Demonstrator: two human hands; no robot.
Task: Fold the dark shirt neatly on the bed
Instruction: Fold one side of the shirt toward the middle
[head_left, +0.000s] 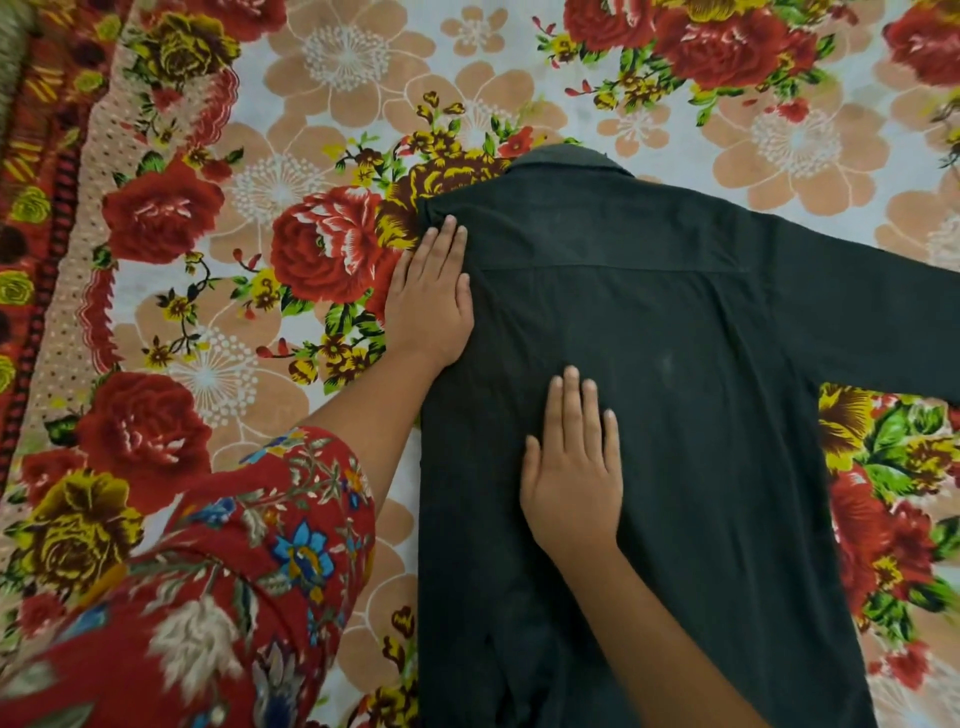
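The dark shirt (675, 364) lies back side up on the bed, collar pointing away from me. Its left side is folded in to a straight edge, while its right sleeve stretches out flat to the right edge of the view. My left hand (431, 296) rests flat, palm down, on the shirt's left shoulder edge, fingers together and pointing away. My right hand (574, 467) presses flat on the middle of the shirt's back, fingers slightly spread. Neither hand grips the cloth.
The bed is covered by a floral sheet (311, 104) with red roses and peach flowers. A red patterned border (47, 208) runs down the left side. My red floral sleeve (218, 571) fills the lower left.
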